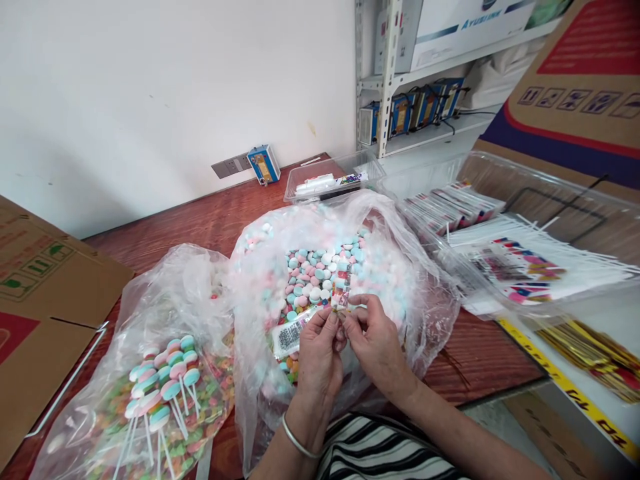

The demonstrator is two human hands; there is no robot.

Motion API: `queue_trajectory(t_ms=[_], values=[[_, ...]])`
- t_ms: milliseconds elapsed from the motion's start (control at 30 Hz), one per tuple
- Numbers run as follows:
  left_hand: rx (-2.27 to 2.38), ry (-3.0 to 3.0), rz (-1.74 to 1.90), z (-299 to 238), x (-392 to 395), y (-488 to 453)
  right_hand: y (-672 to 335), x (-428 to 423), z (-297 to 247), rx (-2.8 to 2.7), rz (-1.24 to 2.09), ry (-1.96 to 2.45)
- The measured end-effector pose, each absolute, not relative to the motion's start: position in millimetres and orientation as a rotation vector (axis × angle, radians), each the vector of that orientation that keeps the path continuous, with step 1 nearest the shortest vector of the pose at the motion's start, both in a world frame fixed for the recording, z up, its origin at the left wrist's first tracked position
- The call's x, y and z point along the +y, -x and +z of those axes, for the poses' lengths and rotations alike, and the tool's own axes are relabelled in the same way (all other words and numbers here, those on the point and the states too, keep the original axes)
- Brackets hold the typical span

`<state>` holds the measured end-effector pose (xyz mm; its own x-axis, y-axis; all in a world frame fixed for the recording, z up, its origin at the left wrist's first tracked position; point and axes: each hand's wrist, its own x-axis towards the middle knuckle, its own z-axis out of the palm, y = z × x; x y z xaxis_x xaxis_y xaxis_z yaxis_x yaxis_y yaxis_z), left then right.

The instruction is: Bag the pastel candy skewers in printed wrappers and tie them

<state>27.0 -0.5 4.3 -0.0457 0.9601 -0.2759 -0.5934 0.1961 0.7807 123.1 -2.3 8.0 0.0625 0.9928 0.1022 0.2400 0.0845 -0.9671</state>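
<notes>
My left hand [323, 337] and my right hand [373, 337] meet over the big open bag, fingertips pinched together. Between them is a small printed clear candy wrapper [342, 283], its upper part standing up above the fingers. A thin gold strip seems to show at the pinch, partly hidden by the fingers. Beside my left hand, a flat wrapper section with a barcode [291, 337] slants down to the left; I cannot tell whether it belongs to the same wrapper. Below lie pink, blue and white round candies [307, 273] inside the clear plastic bag [255, 293].
Left, several marshmallow lollipops [165, 380] lie on a bag of colourful gummies [210, 407]. Right, a clear tray [545, 177] holds white sticks and printed wrappers, near gold twist ties [595, 353]. Cardboard boxes [55, 293] flank the table; a small tray [330, 167] stands behind.
</notes>
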Motion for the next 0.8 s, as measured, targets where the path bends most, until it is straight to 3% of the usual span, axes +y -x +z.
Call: queue_trajectory(t_ms=[133, 367, 633, 800], values=[[0.944, -0.609, 1.307, 1, -1, -24, -130, 2, 11, -1.611, 0.813, 1.417], [1.466, -1.832, 1.315, 0, -6, -5, -142, 2, 12, -2.064, 0.206, 1.372], [1.517, -1.451, 1.319, 6, -5, -10, -134, 4, 6, -1.801, 0.465, 1.216], [1.519, -1.365, 1.350, 7, -3, -12, -129, 4, 6, -1.758, 0.286, 1.215]])
